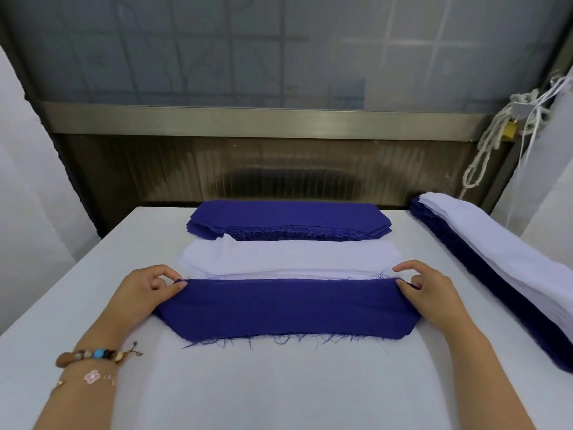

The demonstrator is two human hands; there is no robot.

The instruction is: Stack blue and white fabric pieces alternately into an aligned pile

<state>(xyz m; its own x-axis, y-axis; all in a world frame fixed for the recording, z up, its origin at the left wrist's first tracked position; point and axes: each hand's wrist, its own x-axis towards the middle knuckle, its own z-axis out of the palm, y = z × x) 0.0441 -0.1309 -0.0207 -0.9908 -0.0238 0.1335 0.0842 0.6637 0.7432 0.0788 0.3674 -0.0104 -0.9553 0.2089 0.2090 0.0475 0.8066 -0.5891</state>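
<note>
Blue piece (pixel 286 305) on desk (pixel 279 383): thin, limp, frays easily. Left hand (pixel 148 288) & right hand (pixel 426 288) each pinch a far corner — prob. best hold.

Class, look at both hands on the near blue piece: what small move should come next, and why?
Probably lay the far edge of the blue piece flat, then let go. The left hand and right hand pinch its far corners, while its near edge already lies on the table.
</note>
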